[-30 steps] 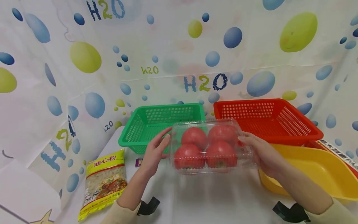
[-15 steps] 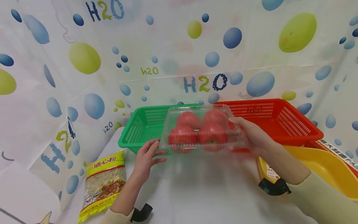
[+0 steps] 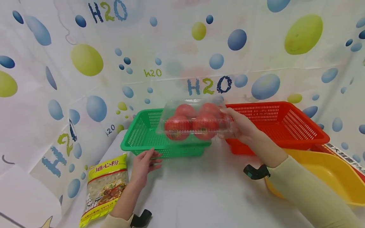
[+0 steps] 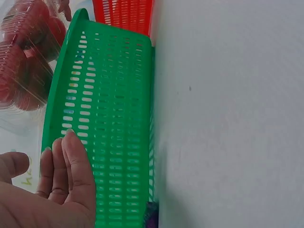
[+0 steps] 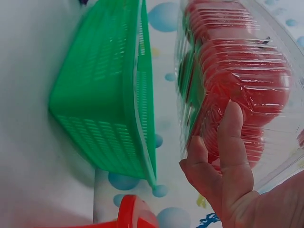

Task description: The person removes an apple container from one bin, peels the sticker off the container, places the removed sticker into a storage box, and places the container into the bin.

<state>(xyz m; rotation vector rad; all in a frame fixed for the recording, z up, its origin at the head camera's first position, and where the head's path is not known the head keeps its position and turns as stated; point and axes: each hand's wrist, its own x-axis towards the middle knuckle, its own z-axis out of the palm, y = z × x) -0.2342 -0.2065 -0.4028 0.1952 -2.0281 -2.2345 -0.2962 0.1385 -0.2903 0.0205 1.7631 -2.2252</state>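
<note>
My right hand (image 3: 238,126) grips the right end of a clear plastic clamshell box of tomatoes (image 3: 194,122) and holds it in the air above the green basket (image 3: 142,133). In the right wrist view my fingers (image 5: 232,142) curl against the ridged box of tomatoes (image 5: 237,80) beside the green basket (image 5: 109,95). My left hand (image 3: 144,164) lies open on the white table, its fingers (image 4: 71,166) straight and close to the green basket's (image 4: 109,123) front wall. The tomato box (image 4: 23,61) shows at the upper left there.
A red basket (image 3: 279,123) stands right of the green one. A yellow tub (image 3: 328,177) sits at the right front. A yellow noodle packet (image 3: 106,186) lies at the left front. The white table (image 3: 205,193) is draped by a bubble-print cloth behind.
My right hand has carried the tomato box up and to the left, over the green basket. My left hand let go of it and dropped to the table.
</note>
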